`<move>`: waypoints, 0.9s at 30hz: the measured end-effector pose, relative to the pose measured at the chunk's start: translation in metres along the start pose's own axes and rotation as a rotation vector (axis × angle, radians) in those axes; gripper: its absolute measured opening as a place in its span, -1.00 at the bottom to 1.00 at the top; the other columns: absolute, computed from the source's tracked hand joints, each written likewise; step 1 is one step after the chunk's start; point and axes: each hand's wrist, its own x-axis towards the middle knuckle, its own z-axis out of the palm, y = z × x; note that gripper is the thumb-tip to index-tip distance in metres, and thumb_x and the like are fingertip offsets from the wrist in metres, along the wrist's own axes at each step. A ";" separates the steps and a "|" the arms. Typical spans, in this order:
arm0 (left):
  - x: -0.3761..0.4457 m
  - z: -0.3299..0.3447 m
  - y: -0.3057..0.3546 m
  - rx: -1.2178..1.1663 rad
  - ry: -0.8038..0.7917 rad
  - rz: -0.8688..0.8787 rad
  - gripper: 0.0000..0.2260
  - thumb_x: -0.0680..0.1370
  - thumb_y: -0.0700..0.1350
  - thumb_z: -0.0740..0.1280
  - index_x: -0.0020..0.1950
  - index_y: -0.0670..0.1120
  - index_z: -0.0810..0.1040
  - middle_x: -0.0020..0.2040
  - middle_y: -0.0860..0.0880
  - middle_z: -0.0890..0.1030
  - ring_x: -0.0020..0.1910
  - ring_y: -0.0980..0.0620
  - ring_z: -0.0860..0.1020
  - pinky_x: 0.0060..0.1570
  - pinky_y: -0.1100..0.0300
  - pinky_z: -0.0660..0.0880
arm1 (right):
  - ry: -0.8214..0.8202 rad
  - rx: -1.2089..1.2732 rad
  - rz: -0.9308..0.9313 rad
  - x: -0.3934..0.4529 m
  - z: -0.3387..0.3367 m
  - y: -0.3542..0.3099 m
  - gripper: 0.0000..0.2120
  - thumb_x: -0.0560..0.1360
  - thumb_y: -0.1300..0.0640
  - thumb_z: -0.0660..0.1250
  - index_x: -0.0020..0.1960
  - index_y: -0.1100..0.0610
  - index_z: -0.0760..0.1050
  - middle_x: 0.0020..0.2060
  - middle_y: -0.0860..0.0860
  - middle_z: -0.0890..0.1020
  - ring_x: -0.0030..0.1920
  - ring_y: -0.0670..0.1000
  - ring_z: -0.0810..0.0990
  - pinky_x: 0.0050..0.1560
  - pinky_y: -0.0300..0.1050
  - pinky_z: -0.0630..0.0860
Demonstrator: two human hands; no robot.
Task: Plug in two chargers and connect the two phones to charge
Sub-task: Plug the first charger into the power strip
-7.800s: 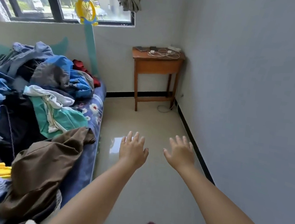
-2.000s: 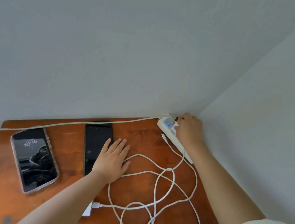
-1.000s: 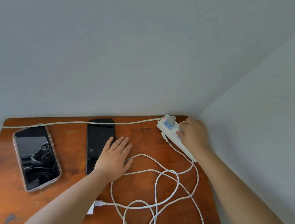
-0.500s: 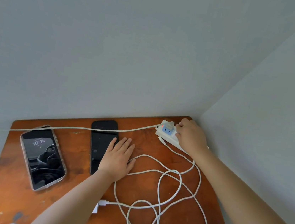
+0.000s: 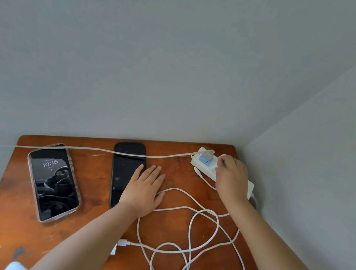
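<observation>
On the wooden table (image 5: 5,214) lie two phones. The left phone (image 5: 53,181) has a clear case and a lit screen reading 10:16. The black phone (image 5: 126,166) is dark. My left hand (image 5: 143,189) rests flat and open, its fingers over the black phone's right edge. My right hand (image 5: 231,177) is curled over the white power strip (image 5: 201,161) at the back right corner, its fingertips closed on a white charger plug (image 5: 223,157). The strip's red light is on. A second white charger (image 5: 115,248) lies by my left forearm. Loose white cables (image 5: 192,230) are tangled between my arms.
The strip's grey-white cord (image 5: 103,150) runs leftward across both phones' tops and off the table. A free cable connector (image 5: 196,171) lies just in front of the strip. Grey walls meet at the corner right behind the table.
My right hand has stayed on the power strip, shifting slightly along it. My left hand has kept still beside the black phone. The left phone's screen shows the clock again.
</observation>
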 end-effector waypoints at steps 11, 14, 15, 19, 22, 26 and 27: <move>0.000 0.002 0.000 -0.007 0.004 0.004 -0.52 0.58 0.15 -0.08 0.46 0.00 0.06 0.52 -0.02 0.07 0.49 -0.01 -0.05 0.32 0.05 -0.38 | -0.002 -0.021 -0.022 0.008 -0.008 0.005 -0.66 0.54 0.17 0.22 0.28 0.24 0.33 0.23 0.13 0.46 0.17 0.10 0.43 0.16 -0.11 0.39; 0.000 0.002 0.000 -0.012 0.000 -0.001 -0.52 0.58 0.15 -0.08 0.46 0.00 0.05 0.52 -0.02 0.06 0.49 0.00 -0.05 0.32 0.05 -0.39 | -0.025 -0.022 0.006 0.002 -0.001 0.000 -0.54 0.50 0.16 0.29 0.33 0.22 0.23 0.29 0.14 0.41 0.27 0.09 0.37 0.26 -0.11 0.37; 0.000 0.002 0.000 -0.010 -0.001 0.001 -0.52 0.58 0.15 -0.08 0.46 0.00 0.05 0.52 -0.02 0.06 0.49 0.00 -0.05 0.32 0.05 -0.39 | -0.026 -0.027 0.010 0.003 -0.001 0.000 -0.52 0.49 0.15 0.30 0.34 0.21 0.22 0.30 0.14 0.39 0.30 0.09 0.34 0.29 -0.10 0.35; 0.000 0.001 0.000 -0.011 -0.008 -0.003 -0.52 0.58 0.15 -0.09 0.46 0.00 0.03 0.52 -0.01 0.05 0.49 0.00 -0.07 0.31 0.05 -0.40 | -0.030 -0.185 -0.034 0.009 -0.007 -0.001 -0.49 0.47 0.15 0.31 0.35 0.20 0.22 0.38 0.11 0.33 0.45 0.18 0.09 0.46 0.14 -0.01; 0.001 0.001 0.000 -0.011 -0.013 -0.003 -0.51 0.58 0.16 -0.09 0.46 0.01 0.02 0.52 -0.01 0.04 0.49 0.00 -0.08 0.31 0.05 -0.40 | -0.076 -0.372 -0.035 0.004 -0.006 -0.006 -0.42 0.46 0.11 0.33 0.38 0.21 0.16 0.41 0.16 0.29 0.47 0.23 -0.03 0.42 0.30 -0.16; 0.000 0.001 0.000 -0.018 -0.005 -0.005 -0.51 0.58 0.16 -0.10 0.46 0.01 0.02 0.52 0.00 0.03 0.49 0.01 -0.08 0.32 0.05 -0.39 | -0.099 -0.445 -0.031 -0.001 0.005 -0.012 -0.36 0.48 0.11 0.32 0.41 0.26 0.05 0.44 0.24 0.20 0.47 0.25 -0.05 0.41 0.29 -0.19; 0.000 0.001 0.000 -0.021 -0.001 -0.005 -0.52 0.58 0.15 -0.09 0.46 0.01 0.02 0.52 0.00 0.03 0.49 0.01 -0.08 0.32 0.05 -0.39 | -0.094 -0.430 -0.027 -0.001 0.006 -0.012 -0.35 0.49 0.13 0.31 0.41 0.28 0.03 0.44 0.25 0.19 0.47 0.25 -0.03 0.42 0.27 -0.18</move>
